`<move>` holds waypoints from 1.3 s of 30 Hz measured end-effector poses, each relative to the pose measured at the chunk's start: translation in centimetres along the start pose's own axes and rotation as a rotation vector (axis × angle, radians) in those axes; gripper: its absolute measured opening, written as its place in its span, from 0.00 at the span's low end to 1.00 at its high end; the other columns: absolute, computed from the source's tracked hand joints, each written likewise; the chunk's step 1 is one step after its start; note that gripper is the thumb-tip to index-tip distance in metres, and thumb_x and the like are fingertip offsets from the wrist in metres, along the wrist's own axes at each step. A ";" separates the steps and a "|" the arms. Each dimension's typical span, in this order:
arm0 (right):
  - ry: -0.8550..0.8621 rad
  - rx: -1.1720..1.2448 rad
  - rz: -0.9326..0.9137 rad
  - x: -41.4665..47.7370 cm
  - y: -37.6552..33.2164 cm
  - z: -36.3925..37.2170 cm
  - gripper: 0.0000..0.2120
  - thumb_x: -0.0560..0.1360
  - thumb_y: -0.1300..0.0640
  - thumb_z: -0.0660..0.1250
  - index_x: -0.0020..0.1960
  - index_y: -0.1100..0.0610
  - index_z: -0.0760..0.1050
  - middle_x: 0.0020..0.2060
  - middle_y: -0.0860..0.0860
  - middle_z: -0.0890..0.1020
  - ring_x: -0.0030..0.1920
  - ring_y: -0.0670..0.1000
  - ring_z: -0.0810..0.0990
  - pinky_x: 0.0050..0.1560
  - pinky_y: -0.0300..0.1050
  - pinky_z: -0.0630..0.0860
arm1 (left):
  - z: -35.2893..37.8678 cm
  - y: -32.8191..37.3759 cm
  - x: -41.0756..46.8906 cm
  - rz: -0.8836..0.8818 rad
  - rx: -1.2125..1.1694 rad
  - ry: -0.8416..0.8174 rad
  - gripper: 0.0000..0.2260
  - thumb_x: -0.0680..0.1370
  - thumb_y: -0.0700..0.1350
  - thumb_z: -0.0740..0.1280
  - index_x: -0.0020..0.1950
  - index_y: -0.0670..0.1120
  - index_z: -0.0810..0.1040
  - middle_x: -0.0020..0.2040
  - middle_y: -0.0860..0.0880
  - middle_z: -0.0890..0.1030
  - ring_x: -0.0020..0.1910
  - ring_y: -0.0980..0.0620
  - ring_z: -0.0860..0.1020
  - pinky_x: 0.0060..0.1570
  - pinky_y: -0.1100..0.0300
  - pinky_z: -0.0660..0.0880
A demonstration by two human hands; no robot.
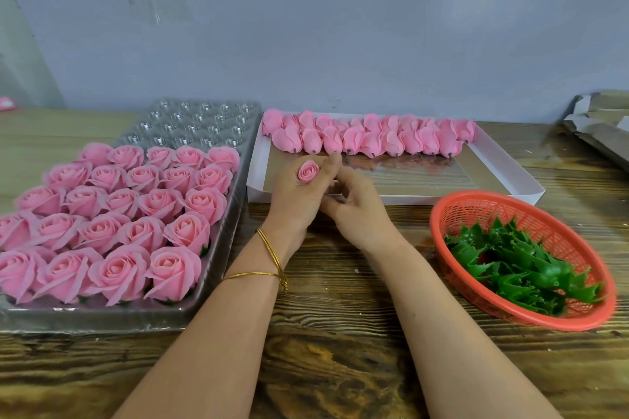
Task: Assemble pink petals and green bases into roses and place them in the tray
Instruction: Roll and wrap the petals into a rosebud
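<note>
My left hand (299,194) grips a pink rose bud (308,172) at the table's middle, its top facing up. My right hand (357,206) sits right beside it, fingers curled in under the bud where the left hand hides them; what they hold I cannot tell. A clear plastic tray (190,311) on the left carries several finished pink roses (136,214) in rows, with bare cups at its far end. Behind my hands a white box (503,167) holds two rows of loose pink petal heads (367,138). Green bases (520,265) are heaped in a red basket (442,214) on the right.
Everything rests on a wooden table (340,333) against a grey wall. A stack of flattened cardboard (599,126) lies at the far right edge. A small pink item (5,104) shows at the far left.
</note>
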State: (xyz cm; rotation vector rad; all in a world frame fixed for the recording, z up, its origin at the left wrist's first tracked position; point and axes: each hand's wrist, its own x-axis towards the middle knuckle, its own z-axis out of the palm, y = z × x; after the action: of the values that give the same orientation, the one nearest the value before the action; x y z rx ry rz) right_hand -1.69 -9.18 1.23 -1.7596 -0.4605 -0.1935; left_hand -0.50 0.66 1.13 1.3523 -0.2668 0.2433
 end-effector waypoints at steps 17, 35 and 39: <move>0.077 -0.013 0.059 0.0 0.1 0.2 0.18 0.71 0.73 0.68 0.46 0.51 0.73 0.38 0.43 0.77 0.34 0.37 0.74 0.40 0.33 0.73 | 0.5 -0.4 0.3 -0.066 -0.031 0.075 0.17 0.80 0.52 0.65 0.34 0.47 0.72 0.35 0.41 0.71 0.36 0.46 0.72 0.33 0.61 0.74; 0.007 0.041 0.059 0.0 -0.4 0.1 0.19 0.70 0.75 0.66 0.51 0.52 0.76 0.38 0.47 0.78 0.37 0.41 0.76 0.42 0.36 0.74 | 0.4 -0.3 0.4 -0.059 -0.058 0.085 0.19 0.80 0.48 0.65 0.34 0.38 0.73 0.31 0.43 0.71 0.31 0.53 0.75 0.29 0.65 0.75; 0.062 -0.013 0.079 -0.1 0.0 0.1 0.15 0.70 0.73 0.69 0.49 0.55 0.74 0.39 0.45 0.78 0.35 0.37 0.75 0.40 0.34 0.74 | 0.4 -0.6 0.4 -0.077 -0.058 0.087 0.19 0.80 0.51 0.64 0.39 0.36 0.74 0.36 0.41 0.71 0.35 0.47 0.72 0.30 0.64 0.74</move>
State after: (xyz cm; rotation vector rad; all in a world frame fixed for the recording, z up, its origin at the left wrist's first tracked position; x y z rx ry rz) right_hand -1.81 -9.12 1.13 -1.7760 -0.3452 -0.1944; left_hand 0.09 0.17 0.80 1.2888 -0.1480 0.2278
